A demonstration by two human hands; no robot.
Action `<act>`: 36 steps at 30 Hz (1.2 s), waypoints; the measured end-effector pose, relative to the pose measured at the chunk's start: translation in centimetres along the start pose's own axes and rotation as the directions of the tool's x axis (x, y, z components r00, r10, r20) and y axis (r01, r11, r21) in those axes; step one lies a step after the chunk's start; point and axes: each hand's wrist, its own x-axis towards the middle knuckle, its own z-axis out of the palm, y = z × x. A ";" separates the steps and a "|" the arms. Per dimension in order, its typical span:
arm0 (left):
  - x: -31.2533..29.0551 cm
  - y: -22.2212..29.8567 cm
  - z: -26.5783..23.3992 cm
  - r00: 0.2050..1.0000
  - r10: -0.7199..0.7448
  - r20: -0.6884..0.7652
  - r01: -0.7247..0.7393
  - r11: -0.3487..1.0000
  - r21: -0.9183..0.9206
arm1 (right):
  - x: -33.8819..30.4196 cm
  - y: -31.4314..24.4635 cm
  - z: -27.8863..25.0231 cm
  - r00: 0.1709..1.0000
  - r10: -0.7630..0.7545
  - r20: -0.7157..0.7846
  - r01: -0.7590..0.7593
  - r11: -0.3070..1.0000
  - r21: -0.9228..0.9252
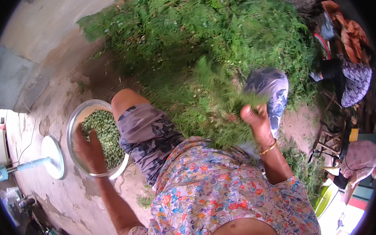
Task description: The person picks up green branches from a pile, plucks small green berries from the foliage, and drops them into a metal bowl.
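My left hand (88, 148) hangs over the near left part of a wide metal bowl (71, 124), its thumb apart from the fingers and nothing visible in it. Small green cones or berries (104, 127) fill much of that bowl, which stands on the ground beside my left knee. Near my right knee, my right hand (257, 118) is closed around a feathery green sprig (220, 89), blurred by motion. Part of the sprig's stem is hidden by the fingers. More cut greenery lies between my legs.
A large heap of feathery green branches (208, 25) spreads in front of me. To the left stands a pale blue fan (52, 157) on the concrete floor. Two people sit at the right, one in patterned trousers (356, 83), the other in a pinkish top (360, 160), near wooden stools (330, 141).
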 end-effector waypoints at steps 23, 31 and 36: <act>-7.1 11.2 8.7 0.834 0.354 0.423 -0.172 0.895 -0.411 | 3.2 -1.7 1.5 0.954 0.282 -0.101 -0.154 0.752 0.641; -6.9 14.5 11.0 0.655 0.633 0.412 -0.353 0.739 -0.574 | 5.2 -3.0 0.8 0.923 0.047 0.381 -0.384 0.136 0.913; -8.2 16.2 10.3 0.605 0.612 0.509 0.193 0.507 -0.840 | 5.8 -2.7 1.7 0.922 0.197 0.333 -0.360 0.121 0.925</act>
